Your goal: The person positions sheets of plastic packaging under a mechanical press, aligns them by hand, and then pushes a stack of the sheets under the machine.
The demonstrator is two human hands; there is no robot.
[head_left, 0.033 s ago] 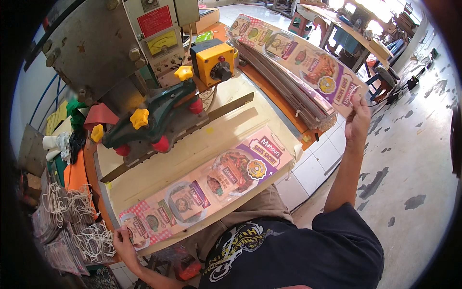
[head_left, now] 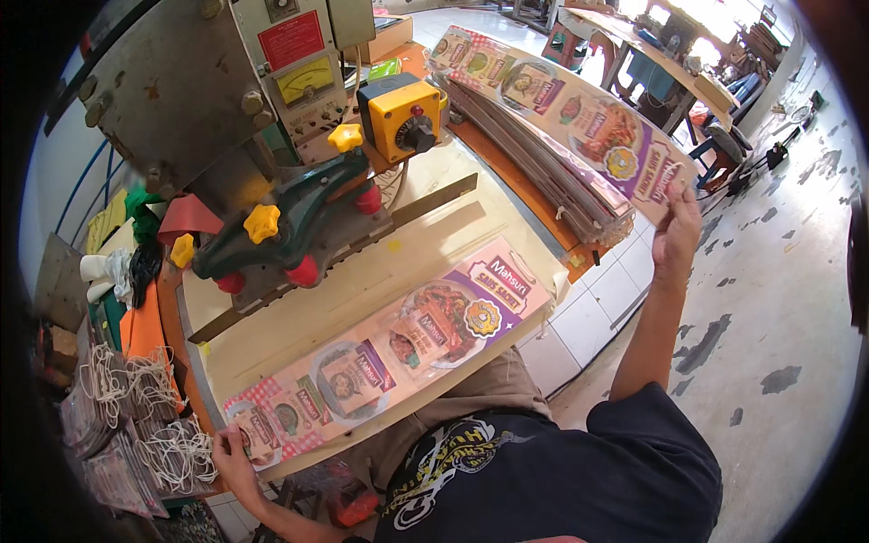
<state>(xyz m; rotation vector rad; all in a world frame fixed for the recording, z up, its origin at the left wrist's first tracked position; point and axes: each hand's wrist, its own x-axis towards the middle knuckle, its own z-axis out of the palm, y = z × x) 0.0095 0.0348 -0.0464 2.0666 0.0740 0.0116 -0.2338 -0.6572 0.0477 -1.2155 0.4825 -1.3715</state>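
Observation:
A long printed plastic strip [head_left: 380,357], pink and purple with food pictures, lies flat along the near edge of the cream worktable [head_left: 362,317]. At its left end my left hand [head_left: 237,466] pinches the corner between thumb and fingers. Off to the right, my right hand [head_left: 677,235] grips the near end of a second printed strip [head_left: 579,118] of the same design. That end is lifted above a stack of similar strips [head_left: 534,154]; its far end rests toward the back of the stack.
A heavy press machine [head_left: 290,213] with yellow knobs and red feet stands behind the flat strip. Beside it sits a yellow control box [head_left: 401,118] with a black dial. Bundles with white cords [head_left: 154,425] are piled at the left. Another workbench [head_left: 652,54] stands at the back right.
My right hand has shifted slightly to the right and down, with the lifted end of its strip. My left hand and the flat strip stay put.

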